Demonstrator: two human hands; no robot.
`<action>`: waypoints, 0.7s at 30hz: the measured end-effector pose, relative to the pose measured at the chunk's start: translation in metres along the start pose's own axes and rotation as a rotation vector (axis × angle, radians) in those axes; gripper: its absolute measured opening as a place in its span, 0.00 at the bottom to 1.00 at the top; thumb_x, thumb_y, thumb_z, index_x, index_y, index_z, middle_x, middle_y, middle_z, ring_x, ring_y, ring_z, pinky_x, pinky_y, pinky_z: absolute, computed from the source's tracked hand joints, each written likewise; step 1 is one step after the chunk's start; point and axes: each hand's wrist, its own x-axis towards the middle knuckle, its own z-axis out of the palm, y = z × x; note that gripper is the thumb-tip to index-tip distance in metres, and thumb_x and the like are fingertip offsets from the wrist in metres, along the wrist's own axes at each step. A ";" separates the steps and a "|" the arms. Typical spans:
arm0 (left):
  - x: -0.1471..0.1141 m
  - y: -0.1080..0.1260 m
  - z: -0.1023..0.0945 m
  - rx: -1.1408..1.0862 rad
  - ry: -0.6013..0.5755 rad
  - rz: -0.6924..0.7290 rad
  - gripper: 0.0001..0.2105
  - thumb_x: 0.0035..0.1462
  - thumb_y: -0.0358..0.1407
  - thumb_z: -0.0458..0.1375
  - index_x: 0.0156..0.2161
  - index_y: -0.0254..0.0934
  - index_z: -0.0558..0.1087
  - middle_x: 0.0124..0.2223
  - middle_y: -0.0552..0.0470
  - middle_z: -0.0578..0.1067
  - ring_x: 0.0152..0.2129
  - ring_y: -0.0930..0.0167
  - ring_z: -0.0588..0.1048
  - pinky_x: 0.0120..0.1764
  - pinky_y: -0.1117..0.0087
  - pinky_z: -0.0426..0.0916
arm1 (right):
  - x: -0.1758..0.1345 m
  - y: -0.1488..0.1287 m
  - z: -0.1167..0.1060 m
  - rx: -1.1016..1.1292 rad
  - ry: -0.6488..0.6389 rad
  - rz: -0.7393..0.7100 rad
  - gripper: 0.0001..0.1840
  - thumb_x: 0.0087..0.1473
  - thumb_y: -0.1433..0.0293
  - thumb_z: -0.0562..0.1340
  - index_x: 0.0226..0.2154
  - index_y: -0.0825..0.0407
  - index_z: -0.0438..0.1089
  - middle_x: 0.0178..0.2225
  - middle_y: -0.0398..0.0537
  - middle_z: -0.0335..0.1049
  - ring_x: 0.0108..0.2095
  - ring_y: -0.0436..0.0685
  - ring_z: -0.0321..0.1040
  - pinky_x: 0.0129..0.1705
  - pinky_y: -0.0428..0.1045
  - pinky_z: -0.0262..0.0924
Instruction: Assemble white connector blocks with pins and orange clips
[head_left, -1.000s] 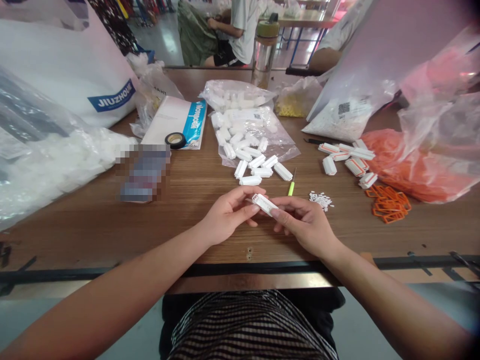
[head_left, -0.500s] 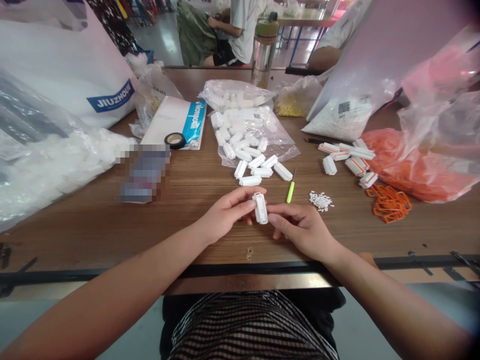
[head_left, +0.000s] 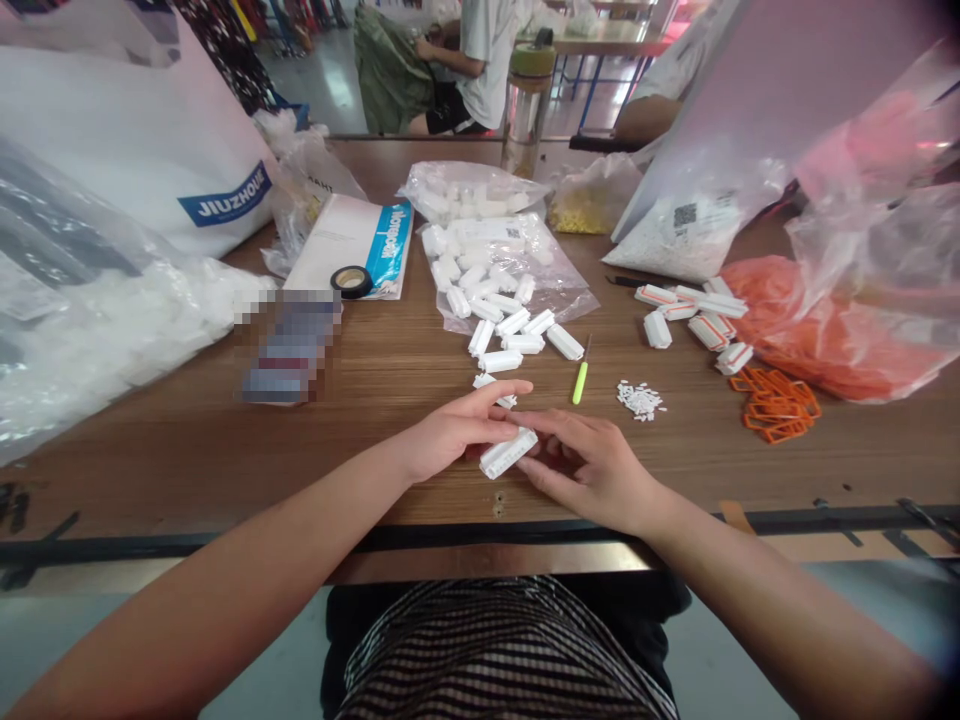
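Observation:
Between my two hands is a small white ribbed plastic piece (head_left: 508, 453), tilted with its right end higher. My left hand (head_left: 450, 432) pinches it, thumb along its upper edge and index finger stretched out above. The thumb and fingers of my right hand (head_left: 600, 465) close on its right end; some fingertips are hidden behind it. Just beyond my left fingers another white piece (head_left: 487, 381) lies partly covered. Further back, several like it lie loose in front of an open clear bag (head_left: 570, 285). A tool with a yellow-green handle (head_left: 580, 383) rests beyond my right hand.
Right of the tool are a heap of tiny white parts (head_left: 641, 400), orange frames (head_left: 776, 405), white pieces with orange strips (head_left: 709, 330) and a bag of orange parts (head_left: 832, 330). At left lie a blurred phone-like object (head_left: 289, 350), black tape (head_left: 351, 281) and a large bag (head_left: 112, 340).
The white piece in my hands has turned from nearly upright to a slant and moved slightly towards me. Another white piece now shows behind my left fingers. My right hand has shifted a little left.

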 end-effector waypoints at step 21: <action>-0.001 0.003 0.005 0.105 0.029 -0.023 0.18 0.62 0.38 0.54 0.57 0.40 0.68 0.30 0.55 0.66 0.24 0.75 0.62 0.25 0.73 0.54 | 0.001 0.001 0.000 -0.212 0.125 0.011 0.11 0.57 0.65 0.65 0.43 0.51 0.72 0.27 0.41 0.74 0.24 0.47 0.67 0.28 0.45 0.63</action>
